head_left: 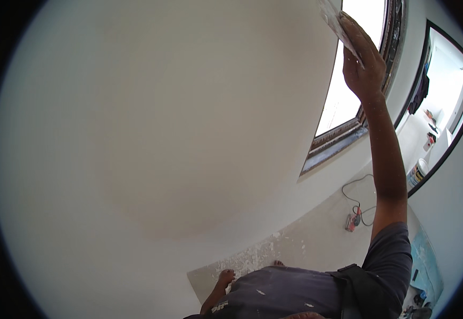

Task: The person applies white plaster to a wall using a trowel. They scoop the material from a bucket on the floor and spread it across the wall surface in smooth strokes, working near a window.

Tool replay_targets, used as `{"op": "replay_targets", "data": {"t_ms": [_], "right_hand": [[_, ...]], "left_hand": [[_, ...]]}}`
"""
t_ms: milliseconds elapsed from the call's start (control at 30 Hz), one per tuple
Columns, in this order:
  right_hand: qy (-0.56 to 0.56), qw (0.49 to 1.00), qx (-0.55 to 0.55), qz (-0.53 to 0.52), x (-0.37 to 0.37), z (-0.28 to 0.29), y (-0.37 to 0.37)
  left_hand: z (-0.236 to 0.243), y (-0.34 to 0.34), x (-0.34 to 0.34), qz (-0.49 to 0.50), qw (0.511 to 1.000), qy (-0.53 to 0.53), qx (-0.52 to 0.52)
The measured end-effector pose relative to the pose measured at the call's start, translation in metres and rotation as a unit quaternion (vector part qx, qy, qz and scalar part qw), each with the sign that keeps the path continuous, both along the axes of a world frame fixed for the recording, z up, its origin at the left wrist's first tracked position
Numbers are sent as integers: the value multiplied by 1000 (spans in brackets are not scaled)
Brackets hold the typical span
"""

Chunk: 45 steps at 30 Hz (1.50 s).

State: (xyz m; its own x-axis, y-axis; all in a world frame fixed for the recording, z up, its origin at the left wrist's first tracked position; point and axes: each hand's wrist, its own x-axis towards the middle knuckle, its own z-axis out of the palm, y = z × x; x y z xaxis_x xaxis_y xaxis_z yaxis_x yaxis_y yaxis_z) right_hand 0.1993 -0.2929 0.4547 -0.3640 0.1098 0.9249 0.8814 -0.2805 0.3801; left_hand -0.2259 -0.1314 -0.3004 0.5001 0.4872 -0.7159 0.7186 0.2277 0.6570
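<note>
High at the upper right, my right hand (367, 66) is raised at the end of an outstretched arm. Its fingers close on a flat, whitish, smeared hand tool (340, 32), seen nearly edge-on and cut off by the top of the picture; its exact kind does not show. The tool overlaps the border between the smooth pale wall (199, 122) and the bright window (343, 90); whether it touches the wall I cannot tell. Low down beside my dark shirt, my left hand (226, 276) hangs near the wall, its fingers curled with nothing visible in them.
White flakes (253, 258) litter the floor along the wall, near my bare toes (278, 262). A red power tool (353, 220) lies there with its dark cord (348, 186). Beyond a dark-framed opening stands a bucket (418, 173). Light-blue sheeting (426, 258) lies at the lower right.
</note>
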Motion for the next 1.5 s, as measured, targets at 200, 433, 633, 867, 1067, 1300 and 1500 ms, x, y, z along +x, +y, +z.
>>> {"op": "replay_targets", "data": {"t_ms": [200,433,633,867,1067,1300,1500], "right_hand": [[209,965,137,-83,-34,-175,-15],[579,809,97,-1,-92,-356,1],[491,866,37,-87,-91,-378,19],[410,902,29,-132,-83,-364,58],[474,871,-25,-129,-79,-385,85],[580,805,-112,-63,-127,-444,30],[516,850,-58,-88,-83,-361,-15]], "left_hand": [[-19,8,-49,-177,978,-35,102],[-27,12,-101,-248,960,23,129],[17,23,-86,-168,978,70,100],[41,47,-66,-28,999,38,-14],[22,45,-87,-167,981,28,91],[16,26,-94,-251,952,166,60],[25,26,-58,-120,991,40,33]]}}
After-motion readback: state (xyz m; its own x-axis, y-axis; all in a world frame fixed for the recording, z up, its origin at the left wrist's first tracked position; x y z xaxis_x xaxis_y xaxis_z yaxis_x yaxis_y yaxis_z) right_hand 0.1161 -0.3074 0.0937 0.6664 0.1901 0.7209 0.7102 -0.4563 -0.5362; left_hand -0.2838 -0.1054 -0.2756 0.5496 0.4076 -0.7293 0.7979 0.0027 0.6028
